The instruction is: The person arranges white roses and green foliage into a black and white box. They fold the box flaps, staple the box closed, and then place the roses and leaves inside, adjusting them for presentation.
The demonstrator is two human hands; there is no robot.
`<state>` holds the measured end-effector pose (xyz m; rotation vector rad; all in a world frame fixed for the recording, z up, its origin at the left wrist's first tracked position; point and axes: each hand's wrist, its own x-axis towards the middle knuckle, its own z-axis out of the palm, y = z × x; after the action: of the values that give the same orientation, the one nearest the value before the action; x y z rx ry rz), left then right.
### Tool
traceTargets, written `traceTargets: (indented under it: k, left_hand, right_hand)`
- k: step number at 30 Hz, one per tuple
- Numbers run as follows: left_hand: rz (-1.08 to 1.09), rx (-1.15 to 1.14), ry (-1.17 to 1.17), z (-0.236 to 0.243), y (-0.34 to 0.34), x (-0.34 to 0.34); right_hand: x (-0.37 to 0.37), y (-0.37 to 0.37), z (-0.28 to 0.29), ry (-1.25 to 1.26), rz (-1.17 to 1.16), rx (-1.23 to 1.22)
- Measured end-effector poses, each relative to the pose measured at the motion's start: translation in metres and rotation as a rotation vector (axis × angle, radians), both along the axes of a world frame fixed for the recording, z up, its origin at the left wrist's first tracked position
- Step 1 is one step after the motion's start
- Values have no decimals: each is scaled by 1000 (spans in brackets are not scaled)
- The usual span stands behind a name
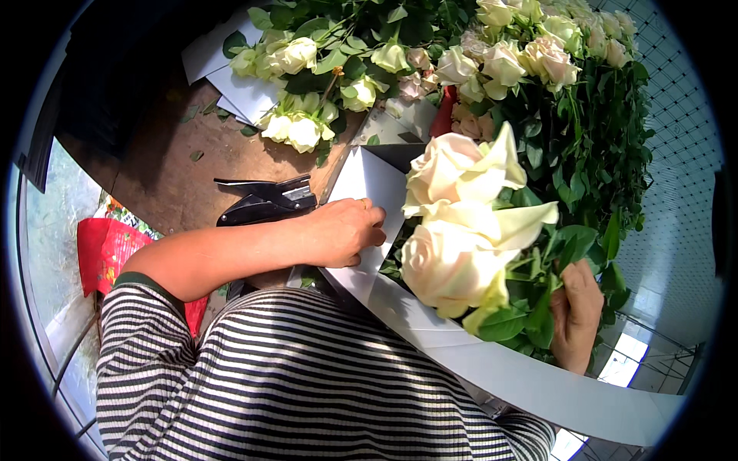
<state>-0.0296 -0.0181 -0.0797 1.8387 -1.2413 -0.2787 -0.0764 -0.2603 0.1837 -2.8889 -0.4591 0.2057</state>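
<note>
My left hand (347,230) lies over a white sheet of paper or card (375,178), its fingers curled down and closed on it. The exact grip is partly hidden under the knuckles. Two large cream roses with a pink tinge, an upper rose (450,170) and a lower rose (450,257), stand close beneath the camera. My right hand (578,315) is wrapped round their leafy stems, with green leaves covering part of the fingers. Just beyond my left wrist, a black plier-type stapler (269,201) rests on the brown tabletop (165,173).
Loose cream roses (296,131) lie at the far side beside white sheets (242,88). A dense pile of leafy roses (538,65) fills the far right, by a wire mesh (676,131). A white curved edge (538,384) runs before my body. Red printed wrapping (104,250) is at left.
</note>
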Motion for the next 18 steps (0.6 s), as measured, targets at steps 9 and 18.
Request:
traceTargets:
  k: [9, 18]
  left_hand:
    - [-351, 121, 738, 20, 42, 12]
    - [-324, -8, 714, 10, 49, 5]
  right_hand:
    - [-52, -32, -185, 106, -53, -44]
    - [27, 19, -127, 494, -99, 354]
